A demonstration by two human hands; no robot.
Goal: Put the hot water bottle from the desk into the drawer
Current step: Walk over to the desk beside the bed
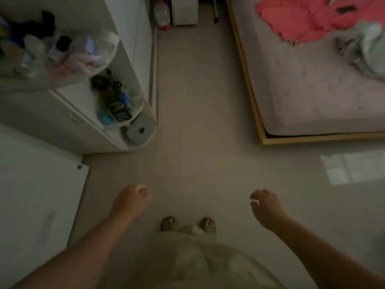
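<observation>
I look straight down at a tiled floor in a dim room. My left hand (pixel 131 202) hangs over the floor with its fingers curled loosely and nothing in it. My right hand (pixel 267 207) hangs at the same height, fingers apart and empty. A white desk surface (pixel 35 195) lies at the lower left. I cannot make out a hot water bottle anywhere in view. White drawer fronts (pixel 68 117) sit below the rounded shelves at the left; they look closed.
Rounded white shelves (pixel 125 105) at the left hold bottles and bags. A white cabinet (pixel 133 28) stands behind them. A bed (pixel 312 80) with a pink blanket fills the upper right. A plastic bottle (pixel 162 14) stands on the floor at the top. My feet (pixel 187 224) are below.
</observation>
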